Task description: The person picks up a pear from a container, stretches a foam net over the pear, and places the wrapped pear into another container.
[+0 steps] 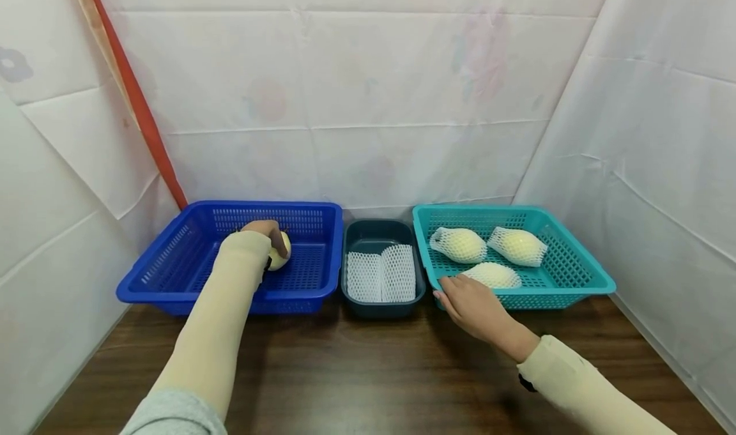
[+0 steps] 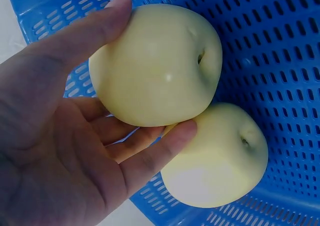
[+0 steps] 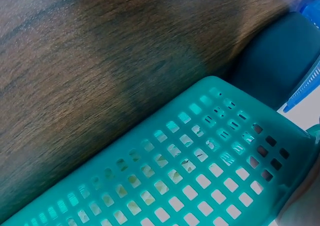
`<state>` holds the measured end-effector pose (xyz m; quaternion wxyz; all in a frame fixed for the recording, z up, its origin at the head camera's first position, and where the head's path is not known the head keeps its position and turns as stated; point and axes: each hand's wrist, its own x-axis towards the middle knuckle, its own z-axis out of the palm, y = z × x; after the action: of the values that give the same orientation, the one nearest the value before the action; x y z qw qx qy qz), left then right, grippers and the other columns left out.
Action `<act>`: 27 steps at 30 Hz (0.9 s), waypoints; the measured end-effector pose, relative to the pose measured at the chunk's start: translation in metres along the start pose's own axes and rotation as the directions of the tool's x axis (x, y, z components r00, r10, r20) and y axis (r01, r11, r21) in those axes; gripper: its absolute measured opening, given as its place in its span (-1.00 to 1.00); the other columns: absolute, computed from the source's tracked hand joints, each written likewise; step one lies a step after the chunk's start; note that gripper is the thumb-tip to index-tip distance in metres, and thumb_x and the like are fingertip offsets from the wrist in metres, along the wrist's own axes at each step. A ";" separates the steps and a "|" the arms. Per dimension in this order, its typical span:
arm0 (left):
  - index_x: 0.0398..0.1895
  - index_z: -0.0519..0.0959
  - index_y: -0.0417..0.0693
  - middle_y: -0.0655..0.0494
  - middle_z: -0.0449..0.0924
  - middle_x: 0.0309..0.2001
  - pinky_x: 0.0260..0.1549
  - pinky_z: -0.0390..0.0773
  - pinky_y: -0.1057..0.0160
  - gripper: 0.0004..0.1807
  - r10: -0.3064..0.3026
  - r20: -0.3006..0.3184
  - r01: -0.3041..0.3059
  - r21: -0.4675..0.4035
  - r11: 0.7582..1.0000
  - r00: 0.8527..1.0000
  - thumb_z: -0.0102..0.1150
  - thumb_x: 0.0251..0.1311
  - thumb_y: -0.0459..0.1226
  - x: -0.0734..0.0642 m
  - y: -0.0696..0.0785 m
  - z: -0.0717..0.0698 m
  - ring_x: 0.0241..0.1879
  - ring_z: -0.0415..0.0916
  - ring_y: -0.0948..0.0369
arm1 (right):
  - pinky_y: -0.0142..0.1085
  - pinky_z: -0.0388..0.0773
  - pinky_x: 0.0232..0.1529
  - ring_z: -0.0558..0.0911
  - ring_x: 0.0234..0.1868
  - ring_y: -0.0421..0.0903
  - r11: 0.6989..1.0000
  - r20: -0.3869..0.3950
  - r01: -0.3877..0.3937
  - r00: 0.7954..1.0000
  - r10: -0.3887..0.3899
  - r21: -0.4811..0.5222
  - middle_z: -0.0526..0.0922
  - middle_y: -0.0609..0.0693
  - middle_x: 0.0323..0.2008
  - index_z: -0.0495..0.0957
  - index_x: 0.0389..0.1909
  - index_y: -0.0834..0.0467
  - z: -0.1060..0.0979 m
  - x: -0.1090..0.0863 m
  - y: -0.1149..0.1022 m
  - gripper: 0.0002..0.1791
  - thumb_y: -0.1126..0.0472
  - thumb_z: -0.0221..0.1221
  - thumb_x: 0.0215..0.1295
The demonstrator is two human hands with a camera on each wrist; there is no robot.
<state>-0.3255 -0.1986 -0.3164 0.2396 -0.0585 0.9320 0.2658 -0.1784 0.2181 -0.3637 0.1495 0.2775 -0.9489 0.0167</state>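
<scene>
My left hand [image 1: 269, 236] reaches into the blue basket [image 1: 310, 214] and holds a smooth pale yellow apple [image 2: 155, 66], thumb on one side and fingers beneath. A second pale apple [image 2: 215, 161] lies against it in the left wrist view, close by the fingertips. On the near left corner of the teal basket [image 1: 583, 288], my right hand [image 1: 477, 308] grips the rim with its fingers bent over it. Within that basket sit three pale fruits in white foam nets, one [image 1: 493, 275] right beside this hand. Only a sliver of the right hand shows in the right wrist view.
Between the baskets stands a small dark tray [image 1: 384, 310] holding flat white foam net sleeves [image 1: 382, 275]. All three containers are on a brown wooden table [image 1: 368, 371]. White cloth [image 1: 368, 90] hangs behind and at both sides, with a red strip [image 1: 140, 109] at left.
</scene>
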 end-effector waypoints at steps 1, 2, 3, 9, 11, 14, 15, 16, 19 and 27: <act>0.28 0.31 -0.34 -0.42 0.15 0.26 -0.33 0.58 0.02 -0.26 -0.010 0.002 0.010 -0.026 1.000 1.000 0.37 0.02 -0.31 -0.001 0.000 0.000 0.07 0.34 -0.22 | -0.31 0.30 -0.51 0.31 -0.53 -0.18 1.000 -0.004 0.001 1.000 -0.001 -0.002 0.22 -0.17 -0.62 0.34 -0.43 0.06 0.000 0.000 0.000 -0.77 0.09 0.05 0.42; 0.34 0.23 -0.32 -0.42 0.12 0.28 -0.30 0.57 0.01 -0.20 -0.025 0.001 0.025 -0.047 0.999 1.000 0.36 0.02 -0.31 -0.001 0.000 -0.001 0.08 0.32 -0.21 | -0.31 0.30 -0.51 0.31 -0.53 -0.17 1.000 -0.007 0.002 1.000 -0.002 -0.003 0.22 -0.17 -0.62 0.34 -0.43 0.06 0.000 0.000 0.000 -0.77 0.09 0.05 0.42; 0.38 0.15 -0.31 -0.41 0.09 0.29 -0.25 0.56 0.00 -0.14 -0.037 0.000 0.036 -0.046 0.998 0.999 0.36 0.02 -0.30 0.000 0.001 -0.001 0.10 0.30 -0.21 | -0.31 0.30 -0.51 0.31 -0.53 -0.17 1.000 -0.008 0.000 1.000 0.000 -0.005 0.22 -0.17 -0.62 0.34 -0.43 0.06 0.000 0.001 -0.001 -0.77 0.09 0.05 0.42; 0.46 -0.07 -0.29 -0.40 0.02 0.33 -0.03 0.43 -0.08 0.00 -0.033 -0.001 0.033 0.064 0.997 0.999 0.34 0.08 -0.21 0.005 0.000 -0.003 0.16 0.23 -0.20 | -0.31 0.27 -0.51 0.29 -0.54 -0.18 1.000 -0.006 0.002 1.000 -0.002 -0.011 0.21 -0.16 -0.63 0.32 -0.44 0.06 0.000 0.000 -0.001 -0.76 0.07 0.02 0.44; 0.44 -0.07 -0.34 -0.42 0.06 0.31 0.00 0.41 -0.09 -0.01 -0.004 0.006 0.003 0.112 0.994 1.000 0.33 0.11 -0.18 0.005 0.000 -0.004 0.16 0.23 -0.21 | -0.31 0.27 -0.51 0.28 -0.54 -0.18 1.000 -0.004 0.002 1.000 -0.002 -0.010 0.21 -0.16 -0.62 0.32 -0.44 0.06 0.000 -0.001 -0.001 -0.76 0.08 0.02 0.44; 0.37 0.04 -0.41 -0.42 0.18 0.21 -0.02 0.42 -0.07 -0.09 0.068 0.004 -0.067 0.192 0.979 0.998 0.30 0.13 -0.14 0.001 0.001 -0.007 0.12 0.28 -0.19 | -0.30 0.27 -0.50 0.28 -0.54 -0.18 1.000 -0.006 0.002 1.000 -0.002 0.006 0.20 -0.17 -0.63 0.31 -0.45 0.05 -0.001 -0.002 0.000 -0.76 0.09 0.02 0.44; 0.35 0.08 -0.42 -0.41 0.23 0.17 -0.04 0.43 -0.06 -0.12 0.089 0.000 -0.087 0.205 0.975 0.996 0.30 0.13 -0.13 -0.001 0.003 -0.008 0.09 0.31 -0.17 | -0.30 0.26 -0.50 0.27 -0.54 -0.18 1.000 -0.006 0.002 1.000 -0.002 0.013 0.20 -0.17 -0.63 0.31 -0.46 0.05 -0.002 -0.002 0.000 -0.75 0.09 0.01 0.44; 0.31 0.13 -0.43 -0.39 0.27 0.13 -0.06 0.45 -0.04 -0.16 0.117 -0.007 -0.113 0.216 0.970 0.993 0.30 0.13 -0.12 -0.003 0.004 -0.009 0.06 0.33 -0.16 | -0.30 0.26 -0.50 0.27 -0.54 -0.18 1.000 -0.005 0.001 1.000 -0.001 0.019 0.20 -0.17 -0.63 0.30 -0.46 0.04 -0.002 -0.002 0.000 -0.75 0.10 0.02 0.44; 0.17 0.26 -0.46 -0.32 0.38 -0.03 -0.18 0.51 -0.01 -0.28 0.222 -0.030 -0.210 0.220 0.953 0.975 0.30 0.12 -0.13 -0.013 0.009 -0.011 -0.11 0.43 -0.10 | -0.30 0.26 -0.49 0.26 -0.54 -0.19 0.999 0.007 -0.002 1.000 0.002 0.039 0.19 -0.17 -0.63 0.29 -0.47 0.03 -0.003 -0.002 0.001 -0.73 0.08 -0.02 0.46; 0.18 0.30 -0.48 -0.31 0.46 -0.09 -0.23 0.52 -0.02 -0.26 0.439 -0.105 -0.404 0.247 0.881 0.892 0.34 0.09 -0.15 -0.043 0.027 -0.015 -0.18 0.48 -0.10 | -0.13 0.52 -0.24 0.56 -0.24 -0.05 0.990 0.040 -0.061 0.998 0.056 0.131 0.57 -0.01 -0.31 0.49 -0.10 0.20 -0.005 -0.002 -0.001 -0.66 0.00 -0.07 0.49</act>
<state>-0.3005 -0.1846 -0.2720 0.1063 0.1518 0.9617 0.2021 -0.1753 0.2188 -0.3592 0.1131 0.2592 -0.9560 0.0786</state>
